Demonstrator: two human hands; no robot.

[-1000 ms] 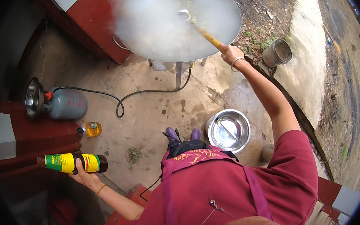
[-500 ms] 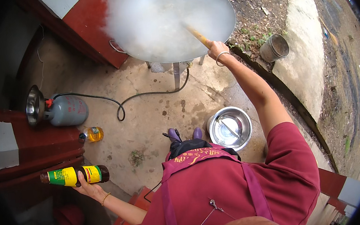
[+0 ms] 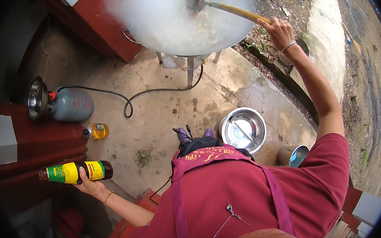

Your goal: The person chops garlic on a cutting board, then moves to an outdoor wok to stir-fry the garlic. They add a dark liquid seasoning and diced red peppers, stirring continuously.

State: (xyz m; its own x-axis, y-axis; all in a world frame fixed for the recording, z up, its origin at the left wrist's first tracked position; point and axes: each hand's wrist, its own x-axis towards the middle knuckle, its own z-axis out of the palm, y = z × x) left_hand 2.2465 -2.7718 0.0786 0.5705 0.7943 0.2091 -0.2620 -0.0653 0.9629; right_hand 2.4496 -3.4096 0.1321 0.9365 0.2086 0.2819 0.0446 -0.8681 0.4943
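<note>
My right hand (image 3: 279,32) is closed round the end of a ladle's wooden handle, arm stretched out to the far right. The ladle (image 3: 230,9) is lifted over a large wok (image 3: 165,45), its dark metal bowl showing through steam. Pale food (image 3: 207,34) lies in the wok, mostly veiled by the steam. Off to the left, my left hand (image 3: 89,183) grips a dark sauce bottle (image 3: 107,169) with a yellow and green label. The bottle lies sideways, well apart from the wok.
A grey gas cylinder (image 3: 73,104) stands left, its black hose (image 3: 161,100) running across the concrete to the wok's stand. Beside it are a metal bowl (image 3: 36,98) and a bottle of yellow oil (image 3: 99,131). A steel basin (image 3: 258,131) and a metal bucket (image 3: 286,155) sit near my feet.
My right hand has moved right and slightly up, raising the ladle so its bowl now shows above the wok. The left hand still holds the bottle, almost unmoved.
</note>
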